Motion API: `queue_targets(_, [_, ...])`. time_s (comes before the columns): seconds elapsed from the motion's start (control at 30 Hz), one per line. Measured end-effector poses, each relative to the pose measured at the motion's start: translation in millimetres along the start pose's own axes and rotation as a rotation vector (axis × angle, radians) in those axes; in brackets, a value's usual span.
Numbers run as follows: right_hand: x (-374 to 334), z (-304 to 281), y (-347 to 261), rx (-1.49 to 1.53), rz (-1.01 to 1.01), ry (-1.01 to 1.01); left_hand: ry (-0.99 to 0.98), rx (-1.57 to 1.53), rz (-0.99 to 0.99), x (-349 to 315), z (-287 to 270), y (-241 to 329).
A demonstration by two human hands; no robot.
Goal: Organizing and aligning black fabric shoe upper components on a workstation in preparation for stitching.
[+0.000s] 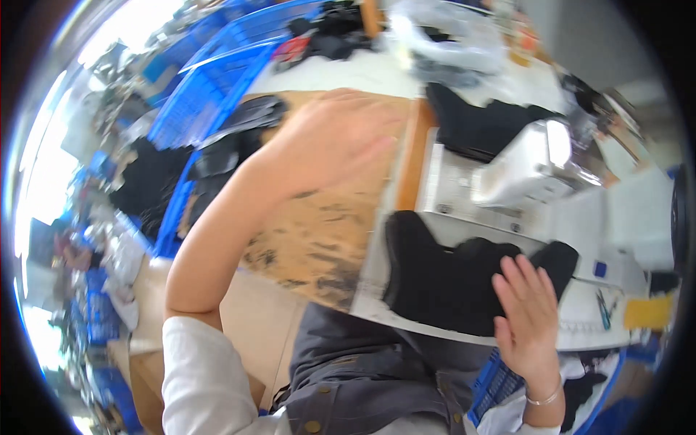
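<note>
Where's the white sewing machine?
In the head view, the sewing machine stands right of centre, between one black piece beyond it and a second black piece in front, under the right hand.

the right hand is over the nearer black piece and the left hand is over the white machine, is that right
Not quite: in the head view, the left hand is over the worn tan tabletop, not the white machine. The right hand is over the nearer black piece, as you said.
</note>
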State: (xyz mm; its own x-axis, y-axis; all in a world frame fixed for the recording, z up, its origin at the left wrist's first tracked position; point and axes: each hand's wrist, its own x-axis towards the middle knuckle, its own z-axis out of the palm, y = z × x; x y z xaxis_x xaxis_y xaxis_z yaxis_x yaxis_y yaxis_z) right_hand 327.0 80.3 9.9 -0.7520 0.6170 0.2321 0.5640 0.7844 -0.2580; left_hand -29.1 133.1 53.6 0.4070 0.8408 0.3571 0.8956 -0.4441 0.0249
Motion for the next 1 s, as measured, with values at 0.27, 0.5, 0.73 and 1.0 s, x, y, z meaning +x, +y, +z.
queue_targets(0.27, [1, -8, -6, -0.025, 0.055, -0.09, -0.169, 0.059, -0.632, -199, -71, -59])
queue_targets(0.5, [34, -29, -20, -0.036, -0.279, -0.08, -0.057, -0.2, -0.634, -236, -37, -41])
queue_targets(0.73, [140, -8, -85, 0.081, -0.712, -0.067, 0.027, -0.321, -0.693, -256, -37, -45])
queue_targets(1.0, [227, 114, -159, 0.062, -0.922, -0.025, 0.16, -0.549, -0.741, -262, -21, -52])
